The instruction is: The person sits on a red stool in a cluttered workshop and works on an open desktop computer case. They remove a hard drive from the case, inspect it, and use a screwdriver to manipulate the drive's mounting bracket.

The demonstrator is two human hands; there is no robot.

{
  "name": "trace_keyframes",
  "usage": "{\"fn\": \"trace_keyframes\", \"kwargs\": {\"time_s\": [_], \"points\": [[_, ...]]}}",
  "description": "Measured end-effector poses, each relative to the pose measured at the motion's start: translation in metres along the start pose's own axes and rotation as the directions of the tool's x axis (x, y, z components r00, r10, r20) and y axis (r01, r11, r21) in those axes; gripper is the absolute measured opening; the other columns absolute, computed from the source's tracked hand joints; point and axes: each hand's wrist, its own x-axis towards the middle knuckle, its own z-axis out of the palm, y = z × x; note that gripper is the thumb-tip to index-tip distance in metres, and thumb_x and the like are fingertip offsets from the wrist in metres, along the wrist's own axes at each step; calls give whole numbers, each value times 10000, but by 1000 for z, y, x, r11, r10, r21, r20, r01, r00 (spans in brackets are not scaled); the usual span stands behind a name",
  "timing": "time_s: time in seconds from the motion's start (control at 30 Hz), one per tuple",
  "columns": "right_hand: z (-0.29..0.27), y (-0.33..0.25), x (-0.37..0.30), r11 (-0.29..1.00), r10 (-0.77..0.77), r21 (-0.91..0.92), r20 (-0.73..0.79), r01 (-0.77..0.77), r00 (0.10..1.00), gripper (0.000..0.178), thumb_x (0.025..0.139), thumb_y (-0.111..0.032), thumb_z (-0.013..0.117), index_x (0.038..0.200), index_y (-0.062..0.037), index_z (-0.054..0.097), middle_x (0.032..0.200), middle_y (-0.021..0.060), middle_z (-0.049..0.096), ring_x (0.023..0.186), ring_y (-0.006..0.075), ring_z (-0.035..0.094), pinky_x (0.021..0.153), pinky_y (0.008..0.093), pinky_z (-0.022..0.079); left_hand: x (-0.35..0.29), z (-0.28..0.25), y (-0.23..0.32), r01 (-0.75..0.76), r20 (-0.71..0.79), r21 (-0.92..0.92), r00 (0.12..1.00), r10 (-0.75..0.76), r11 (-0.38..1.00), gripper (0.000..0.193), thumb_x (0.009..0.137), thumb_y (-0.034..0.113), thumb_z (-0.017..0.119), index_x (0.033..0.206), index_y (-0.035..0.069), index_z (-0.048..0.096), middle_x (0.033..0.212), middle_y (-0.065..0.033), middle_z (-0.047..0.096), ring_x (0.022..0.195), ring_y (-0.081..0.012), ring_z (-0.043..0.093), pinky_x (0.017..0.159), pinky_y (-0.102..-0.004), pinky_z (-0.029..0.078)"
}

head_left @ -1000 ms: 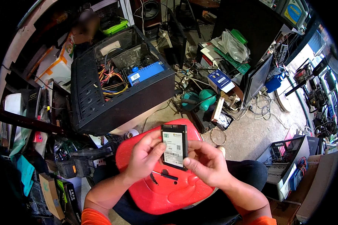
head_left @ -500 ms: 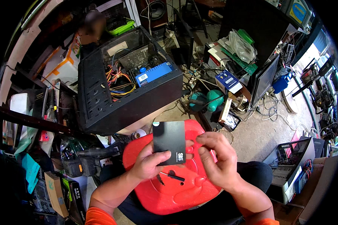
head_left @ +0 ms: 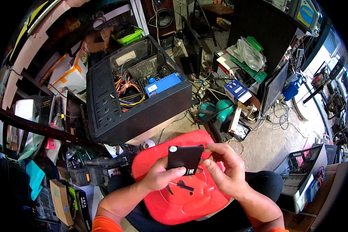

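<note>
While left hand (head_left: 162, 174) grips black drive (head_left: 185, 159), sticker (head_left: 173, 149), white lettering (head_left: 190, 171) show.

Bright orange sleeves (head_left: 103, 224) end at the near edge, the left hand (head_left: 163, 176) and right hand (head_left: 228, 172) are bare, and dark trousers (head_left: 266, 185) (navy or black, hard to tell) show left and right.

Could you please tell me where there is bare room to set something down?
The red stool is bare between the screwdriver and its near edge. Bare floor shows between the loose cables and the right knee. It is crowded around the blue-and-white box and left of the stool.
</note>
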Motion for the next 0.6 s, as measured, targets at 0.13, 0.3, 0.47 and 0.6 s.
{"fn": "trace_keyframes", "kwargs": {"time_s": [0.13,0.3,0.47,0.6], "points": [[-1,-9,2,994,-105,-30,19,106,994,314,816,-14,701,1114,34,615,945,119,615,781,170,609,680,279,488,-5,-5,-6,-34,7,153,999,34,988,389,944,96,517,1315,-17,490,1181,-71,612,963,-95,589,849,-256,466],[-3,-12,3,980,-182,-80,37,185,983,266,791,-1,717,1049,22,656,917,125,638,790,195,609,691,289,481,0,-1,-4,11,-30,297,1000,-2,955,381,932,74,565,1308,21,527,1096,-29,629,811,-38,557,718,-193,441],[-1,-10,2,979,-187,-80,34,189,982,246,781,9,719,1022,14,669,922,127,646,806,215,618,708,297,486,5,-5,-3,-110,28,348,994,107,931,371,920,27,565,1291,42,560,1175,-63,600,898,-67,564,759,-211,453],[0,-9,3,977,-199,-74,45,202,979,245,779,9,720,1019,11,671,930,128,649,829,226,627,725,307,489,9,-8,-3,-233,92,377,972,214,897,387,892,-22,569,1274,36,576,1253,-111,572,1111,-170,551,913,-281,450]]}}
